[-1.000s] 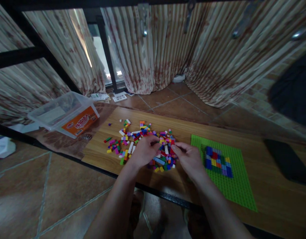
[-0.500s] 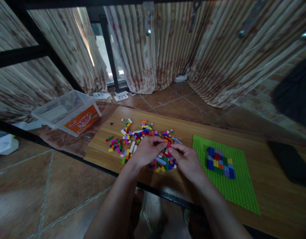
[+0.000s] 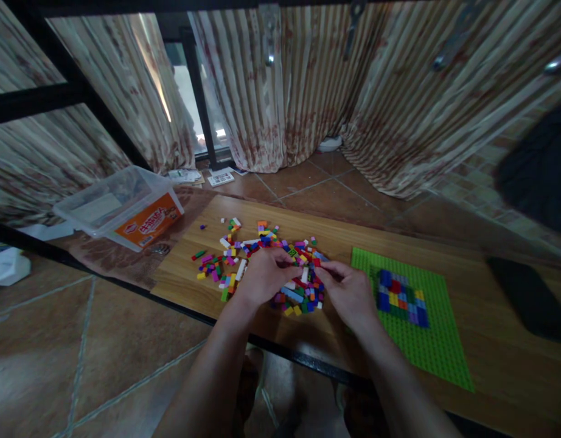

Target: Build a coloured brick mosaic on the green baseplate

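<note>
Over a loose pile of small toy building bricks on the wooden tabletop, my two hands face each other a little apart. Red shows at the pinched fingertips of my right hand, which grips a small red brick. Thumb and fingers of my left hand are pressed together; what they hold, if anything, is too small to make out. A white brick appears just beside the left fingertips. Right of my hands lies a green baseplate bearing a multicoloured patch of joined bricks.
A clear plastic box with an orange label stands beyond the table's left end. Toward the right end of the tabletop rests a dark flat object. Striped curtains hang behind a dark metal frame.
My hands, earlier together at a red piece, have drawn slightly apart. The red brick has moved right with my right hand, and a white brick now shows between the hands.
</note>
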Tool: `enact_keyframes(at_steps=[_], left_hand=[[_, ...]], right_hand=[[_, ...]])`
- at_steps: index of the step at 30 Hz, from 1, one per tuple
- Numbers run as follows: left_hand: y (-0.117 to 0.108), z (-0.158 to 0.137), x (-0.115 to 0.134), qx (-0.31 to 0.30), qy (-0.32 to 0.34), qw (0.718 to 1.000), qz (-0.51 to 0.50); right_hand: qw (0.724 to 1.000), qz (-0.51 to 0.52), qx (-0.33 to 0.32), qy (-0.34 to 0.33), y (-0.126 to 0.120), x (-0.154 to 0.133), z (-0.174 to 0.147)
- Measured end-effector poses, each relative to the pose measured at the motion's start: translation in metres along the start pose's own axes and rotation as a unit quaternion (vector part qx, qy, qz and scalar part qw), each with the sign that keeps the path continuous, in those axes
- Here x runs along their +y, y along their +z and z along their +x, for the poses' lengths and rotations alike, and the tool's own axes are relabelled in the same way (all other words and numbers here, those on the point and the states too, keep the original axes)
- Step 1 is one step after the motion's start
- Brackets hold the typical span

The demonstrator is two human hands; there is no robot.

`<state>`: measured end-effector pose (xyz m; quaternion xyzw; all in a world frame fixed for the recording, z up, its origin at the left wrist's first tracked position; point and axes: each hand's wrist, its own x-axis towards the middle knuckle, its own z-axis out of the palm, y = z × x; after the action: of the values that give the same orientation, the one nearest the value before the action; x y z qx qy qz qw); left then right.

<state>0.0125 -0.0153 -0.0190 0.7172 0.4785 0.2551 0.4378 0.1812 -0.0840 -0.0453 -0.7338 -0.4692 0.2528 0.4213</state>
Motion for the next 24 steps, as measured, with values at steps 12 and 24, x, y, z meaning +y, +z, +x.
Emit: enact_keyframes(at_steps=[12,24], left_hand=[[0.004,0.012,-0.005,0.068,0.036,0.981,0.176],[0.009,0.009,0.005,0.062,0.03,0.956,0.284]], right_hand=[[1.0,-0.018,-0.012,-0.003,0.001,-0.002,0.001],[0.999,-0.042,0.003,-0.027,-0.007,0.0,0.002]])
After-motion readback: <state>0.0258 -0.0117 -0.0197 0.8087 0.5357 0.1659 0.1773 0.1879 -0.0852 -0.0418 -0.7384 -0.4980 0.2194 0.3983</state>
